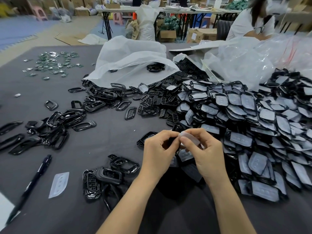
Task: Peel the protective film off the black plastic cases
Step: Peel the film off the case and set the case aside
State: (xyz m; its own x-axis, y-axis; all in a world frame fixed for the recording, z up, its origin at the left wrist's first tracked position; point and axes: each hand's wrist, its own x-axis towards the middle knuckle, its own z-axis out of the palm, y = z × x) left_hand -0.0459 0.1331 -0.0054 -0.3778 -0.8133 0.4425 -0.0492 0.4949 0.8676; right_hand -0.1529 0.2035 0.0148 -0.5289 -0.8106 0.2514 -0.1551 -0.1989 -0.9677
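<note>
Protective film [190,139] is mid-peel: a translucent flap is up, pinched between thumb and forefinger of the right hand [203,155], close in front of the wearer over the near edge of the grey table [101,146]. The left hand [158,153] has its fingers curled around the black case [171,141], mostly hidden, so I can't tell how much film is attached. Step in hand, I'd say: a corner is lifted and the strip-off isn't done. The next move calls for a steady pull along the case with the left grip firm, then dropping film and case apart. Near left are one loose film piece [59,184], a black pen [32,183] and a small cluster of bare shells [108,174], which look already peeled. To the right a big heap of film-covered cases [253,125] runs from beside the hands well back, so most of the job remains. Mid-table: black frames [94,102] and an open white bag [131,59]. Far left: green circuit boards [52,63]. Beyond are a second person [249,22] and cardboard boxes [168,35]. Box print is too blurred to read; nothing is legible on the pen or the cases.
</note>
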